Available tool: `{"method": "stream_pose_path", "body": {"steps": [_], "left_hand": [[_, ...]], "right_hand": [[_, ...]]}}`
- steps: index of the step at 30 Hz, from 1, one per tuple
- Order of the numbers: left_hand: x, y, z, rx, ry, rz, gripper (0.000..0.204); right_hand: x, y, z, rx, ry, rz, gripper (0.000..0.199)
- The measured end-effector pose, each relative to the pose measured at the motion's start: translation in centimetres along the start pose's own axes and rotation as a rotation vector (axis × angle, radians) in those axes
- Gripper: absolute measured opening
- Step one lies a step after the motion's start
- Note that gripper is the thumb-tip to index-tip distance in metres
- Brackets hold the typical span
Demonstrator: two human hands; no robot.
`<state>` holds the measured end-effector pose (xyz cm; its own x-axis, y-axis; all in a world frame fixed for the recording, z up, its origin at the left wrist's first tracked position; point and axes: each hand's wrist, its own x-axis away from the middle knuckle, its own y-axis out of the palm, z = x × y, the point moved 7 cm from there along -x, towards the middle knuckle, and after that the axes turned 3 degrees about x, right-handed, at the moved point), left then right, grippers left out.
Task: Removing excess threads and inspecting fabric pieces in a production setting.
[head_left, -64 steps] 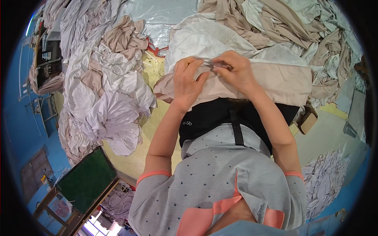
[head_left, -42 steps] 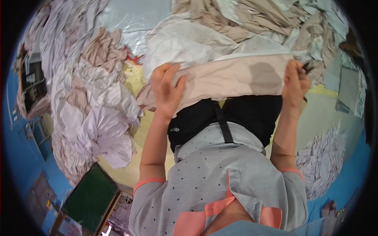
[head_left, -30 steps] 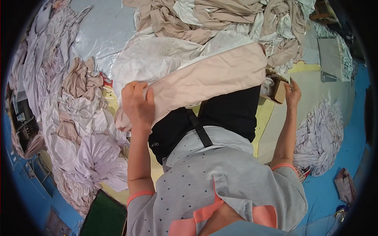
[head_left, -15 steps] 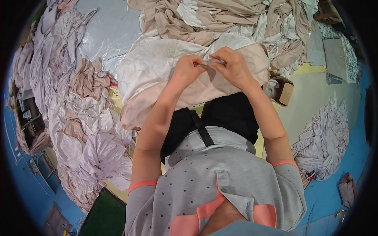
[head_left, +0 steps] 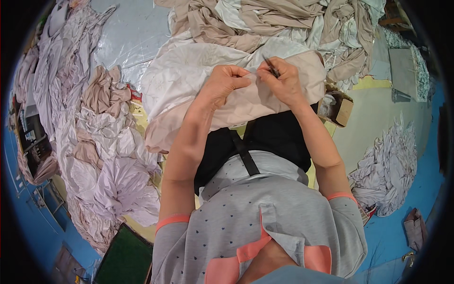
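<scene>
Both forearms reach forward from the lower edge and converge. Left hand (head_left: 226, 84): fingers curled inward, pinching shut. Right hand (head_left: 280, 81): fingers bent, closed in a pinch grip. Hands nearly touch, knuckles upward, wrists bent slightly inward.

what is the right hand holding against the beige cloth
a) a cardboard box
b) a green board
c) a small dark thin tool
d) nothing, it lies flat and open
c: the right hand pinches a small dark thin tool at the edge of the beige cloth, which the left hand grips beside it; what kind of tool it is cannot be told.
</scene>
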<state>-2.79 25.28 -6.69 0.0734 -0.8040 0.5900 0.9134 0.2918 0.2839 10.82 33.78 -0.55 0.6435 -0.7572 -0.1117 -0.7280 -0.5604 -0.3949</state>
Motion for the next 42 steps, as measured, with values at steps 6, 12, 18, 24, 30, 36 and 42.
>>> {"method": "stream_pose_path", "body": {"steps": [6, 12, 18, 24, 30, 36, 42], "left_hand": [[0.0, -0.2, -0.2, 0.036, -0.044, -0.014, 0.016], [-0.1, -0.1, 0.0, 0.076, 0.016, -0.036, 0.018], [-0.4, 0.2, 0.3, -0.045, 0.019, 0.015, 0.015], [-2.1, 3.4, 1.6, -0.15, 0.101, -0.036, 0.018], [-5.7, 7.5, 2.1, -0.297, 0.171, -0.043, 0.022], [-8.0, 12.2, 4.9, -0.363, 0.355, 0.021, 0.026], [-9.3, 13.6, 5.2, -0.328, 0.34, -0.011, 0.02]], "right_hand": [[0.8, -2.2, 2.9, -0.348, 0.315, 0.106, 0.009], [4.9, -12.7, 3.7, -0.637, 0.328, 0.567, 0.014], [15.1, -22.5, 13.0, -0.115, 0.589, 0.652, 0.017], [20.7, -25.8, 17.9, 0.736, 0.649, 0.496, 0.036], [12.8, -21.1, 13.0, 0.318, 0.368, 0.627, 0.048], [3.2, -16.3, 6.2, 0.227, 0.151, 0.434, 0.029], [0.2, -13.8, 4.6, 0.238, 0.058, 0.261, 0.02]]}}
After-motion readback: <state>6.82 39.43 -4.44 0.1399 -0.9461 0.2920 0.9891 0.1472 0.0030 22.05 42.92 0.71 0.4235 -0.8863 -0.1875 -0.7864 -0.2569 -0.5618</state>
